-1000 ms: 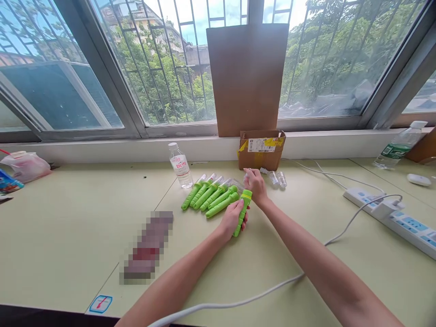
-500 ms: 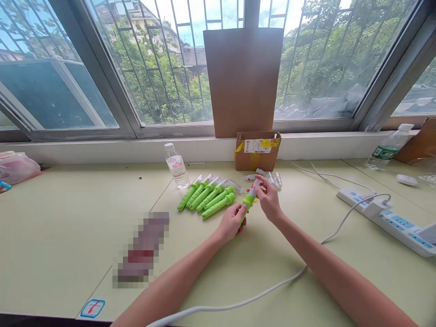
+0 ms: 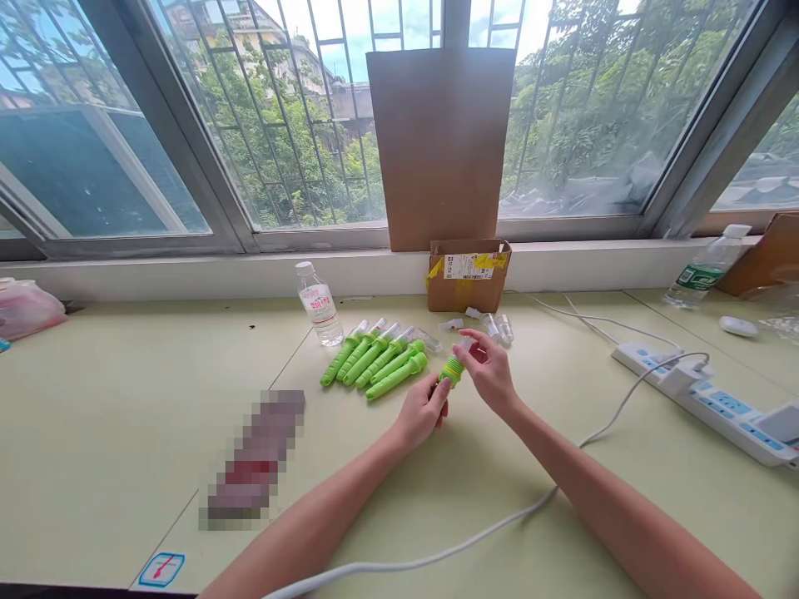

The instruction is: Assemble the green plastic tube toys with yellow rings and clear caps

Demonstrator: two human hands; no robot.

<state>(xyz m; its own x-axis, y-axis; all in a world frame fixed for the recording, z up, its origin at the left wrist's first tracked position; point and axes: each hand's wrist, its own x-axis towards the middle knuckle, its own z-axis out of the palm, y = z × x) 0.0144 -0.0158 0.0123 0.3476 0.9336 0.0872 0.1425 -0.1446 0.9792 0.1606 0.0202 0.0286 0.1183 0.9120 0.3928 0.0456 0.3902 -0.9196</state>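
My left hand (image 3: 425, 409) is wrapped round a green ribbed tube (image 3: 451, 371), which tilts up towards the right. At its upper end, the fingers of my right hand (image 3: 490, 370) pinch a small whitish clear piece (image 3: 465, 343). To the left, several green tubes (image 3: 396, 377) lie side by side on the table, some with clear tops. Beyond my right hand are clear plastic caps (image 3: 498, 329) and a small white-tipped piece (image 3: 451, 324).
A water bottle (image 3: 320, 304) stands behind the green tubes. An open cardboard box (image 3: 468, 291) is by the window ledge. On the right lies a power strip (image 3: 717, 405); its white cable (image 3: 499, 528) crosses under my right forearm. Another bottle (image 3: 705, 268) leans farther back.
The green tube in my left hand is tilted differently, with less of it showing. The whitish piece at its top shows less between my right fingers. The whole view has shifted slightly.
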